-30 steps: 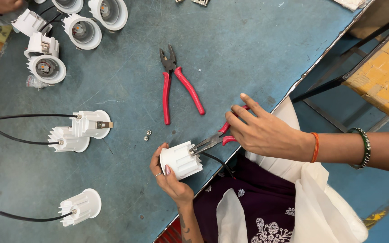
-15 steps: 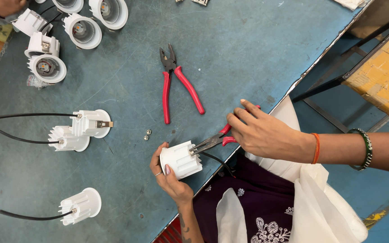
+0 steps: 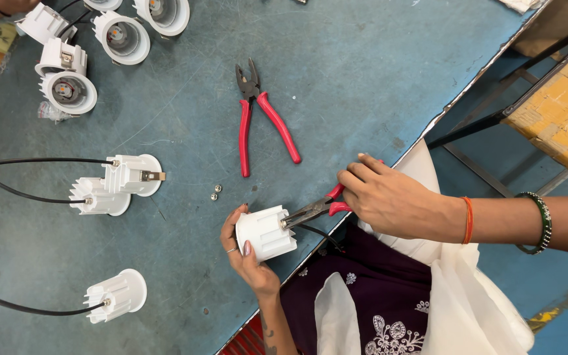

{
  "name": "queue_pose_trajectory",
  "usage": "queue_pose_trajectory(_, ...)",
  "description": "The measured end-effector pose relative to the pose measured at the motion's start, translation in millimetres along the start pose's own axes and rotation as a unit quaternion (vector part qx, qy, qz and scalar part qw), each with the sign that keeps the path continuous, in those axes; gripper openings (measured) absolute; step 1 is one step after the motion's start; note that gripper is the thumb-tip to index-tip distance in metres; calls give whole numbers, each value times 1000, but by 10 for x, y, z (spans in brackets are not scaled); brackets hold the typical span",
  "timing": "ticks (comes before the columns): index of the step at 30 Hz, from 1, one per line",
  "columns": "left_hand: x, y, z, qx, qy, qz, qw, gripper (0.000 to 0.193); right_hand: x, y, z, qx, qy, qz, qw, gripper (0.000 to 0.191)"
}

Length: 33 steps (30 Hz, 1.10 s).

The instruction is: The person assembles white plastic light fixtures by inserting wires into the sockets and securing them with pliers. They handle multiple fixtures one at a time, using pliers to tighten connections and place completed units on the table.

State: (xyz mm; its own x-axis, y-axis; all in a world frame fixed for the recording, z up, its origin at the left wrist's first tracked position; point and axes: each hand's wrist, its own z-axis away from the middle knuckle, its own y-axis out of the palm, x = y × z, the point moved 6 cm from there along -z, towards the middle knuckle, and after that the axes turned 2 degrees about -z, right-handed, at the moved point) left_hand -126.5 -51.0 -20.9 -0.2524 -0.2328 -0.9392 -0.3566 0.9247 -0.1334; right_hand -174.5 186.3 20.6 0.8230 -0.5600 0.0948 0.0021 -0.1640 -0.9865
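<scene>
So the white finned plastic lamp housing [image 3: 266,232] sits at the near edge of the blue-grey worktable [image 3: 376,72], held just off the surface. Its long axis runs roughly left to right with a slight tilt, the finned end pointing right toward the tool. The left hand [image 3: 248,253] is cupped around it from below and behind, thumb and fingers wrapped on the body. The right hand [image 3: 389,197] is clenched on a pair of red-handled needle-nose pliers [image 3: 313,209], whose tip meets the right end of the housing. A thin black wire [image 3: 317,233] trails from that same end down over the table edge.

Just left of the housing, two small silver screws [image 3: 215,192] lie loose on the table. Above them lies a bigger pair of red-handled combination pliers [image 3: 261,115], jaws pointing away, handles spread.

Further left, two more white finned housings [image 3: 116,184] lie on their sides, touching each other, with black leads going off left. Another white housing [image 3: 118,294] lies near the bottom left with a red and black lead. Top left there's a cluster of white round lamp fixtures [image 3: 67,82] facing up; you can see the little LED parts sitting inside their cups.
</scene>
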Motion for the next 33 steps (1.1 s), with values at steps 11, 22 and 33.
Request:
queue_pose_trajectory(11, 14, 2, -13, 8, 2, 0, 1000, 53, 15, -111, -22, -28, -3, 37, 999, 22)
queue_pose_trajectory(22, 73, -13, -2, 2, -29, -11, 1000, 48, 36, 37, -34, 1, -52, 93, 994, 25)
queue_pose_trajectory(33, 73, -20, -17, -13, -28, -26, 999, 41, 22, 85, -82, 22, -56, 70, 996, 21)
